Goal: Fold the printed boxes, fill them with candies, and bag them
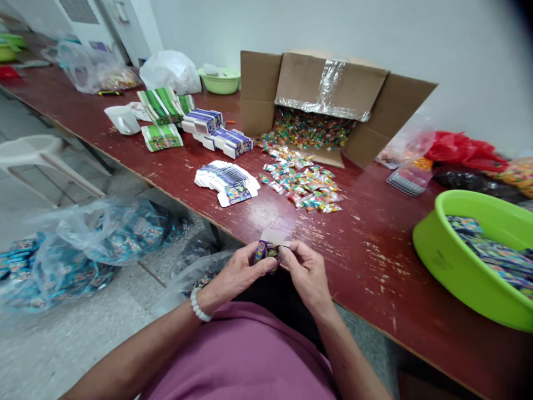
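Note:
Just over the table's near edge, a small purple printed carton (262,251) with its white flap raised is between my two hands. My left hand (245,266), with a bead bracelet at the wrist, is closed around the carton's left side, thumb across its front. The fingers of my right hand (306,269) pinch at the carton's upper right, by the open flap. Whether they also hold something small is hidden. Beyond my hands lie a fanned stack of flat cartons (227,180) and a loose pile of wrapped candies (308,183).
An opened cardboard box (333,83) spills candies onto the red table (362,244). A green basin (433,244) of filled packets stands right. Bundled purple cartons (233,143), green cartons (162,138) and a white mug (122,119) sit left. Plastic bags (112,233) and a stool (37,147) are on the floor.

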A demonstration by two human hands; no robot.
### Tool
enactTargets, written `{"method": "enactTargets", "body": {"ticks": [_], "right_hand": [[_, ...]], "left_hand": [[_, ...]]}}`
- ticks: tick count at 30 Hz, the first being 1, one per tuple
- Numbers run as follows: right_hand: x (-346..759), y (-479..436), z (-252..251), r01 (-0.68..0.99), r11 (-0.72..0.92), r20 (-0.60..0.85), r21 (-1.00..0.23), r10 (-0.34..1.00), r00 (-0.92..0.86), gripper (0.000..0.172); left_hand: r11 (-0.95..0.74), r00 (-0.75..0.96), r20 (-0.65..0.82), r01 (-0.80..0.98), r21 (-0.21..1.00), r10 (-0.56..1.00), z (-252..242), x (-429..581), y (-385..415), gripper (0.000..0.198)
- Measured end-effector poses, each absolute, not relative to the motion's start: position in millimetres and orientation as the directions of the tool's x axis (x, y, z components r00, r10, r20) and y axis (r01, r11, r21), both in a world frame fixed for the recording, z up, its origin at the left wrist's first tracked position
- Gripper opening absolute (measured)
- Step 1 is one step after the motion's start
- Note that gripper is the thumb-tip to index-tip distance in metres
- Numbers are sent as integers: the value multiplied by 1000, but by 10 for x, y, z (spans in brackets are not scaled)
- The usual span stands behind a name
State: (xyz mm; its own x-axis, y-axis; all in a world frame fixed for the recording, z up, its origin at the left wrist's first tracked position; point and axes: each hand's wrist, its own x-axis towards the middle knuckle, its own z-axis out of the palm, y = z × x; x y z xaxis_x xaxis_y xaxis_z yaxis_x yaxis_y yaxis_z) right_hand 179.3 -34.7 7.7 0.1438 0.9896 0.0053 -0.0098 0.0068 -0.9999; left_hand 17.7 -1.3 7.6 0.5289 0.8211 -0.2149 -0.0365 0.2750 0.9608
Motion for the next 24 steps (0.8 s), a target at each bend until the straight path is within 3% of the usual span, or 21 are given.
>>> {"method": "enactTargets", "body": {"ticks": [2, 5, 7, 10, 14, 18, 22, 24], "right_hand": [[1814, -328, 36, -5, -1, -2, -1000, 990, 143, 21], [1769, -318, -31, -136, -24, -51, -990, 979, 196, 42], [1708, -326, -60, -221, -2, -54, -975, 972, 230, 46], [1650, -348, -68, -255, 38, -29, -966, 967, 252, 33], [1699, -355, -71, -259, -9, -64, -966, 977, 203, 22], [1792, -316, -62, -246, -60, -98, -968, 985, 145, 23], [1840, -271, -12, -299, -86, -120, -950, 988, 96, 38], [1851, -268, 0, -231, -68, -84, -971, 995, 61, 31]], "left_hand": [[228, 453, -172, -71, 971, 875, 49, 170, -47, 42], [210, 360, -155, -120, 970, 920, 30, 185, -123, 66], [186, 316, -131, -150, 971, 940, 36, 209, -164, 75], [154, 296, -101, -163, 975, 950, 58, 239, -188, 65], [251, 362, -174, -179, 951, 916, 84, 225, -183, 41], [291, 403, -207, -161, 943, 892, 102, 188, -174, 28], [244, 377, -175, -145, 959, 910, 102, 172, -150, 30], [259, 345, -186, -180, 949, 920, 103, 164, -136, 47]]}}
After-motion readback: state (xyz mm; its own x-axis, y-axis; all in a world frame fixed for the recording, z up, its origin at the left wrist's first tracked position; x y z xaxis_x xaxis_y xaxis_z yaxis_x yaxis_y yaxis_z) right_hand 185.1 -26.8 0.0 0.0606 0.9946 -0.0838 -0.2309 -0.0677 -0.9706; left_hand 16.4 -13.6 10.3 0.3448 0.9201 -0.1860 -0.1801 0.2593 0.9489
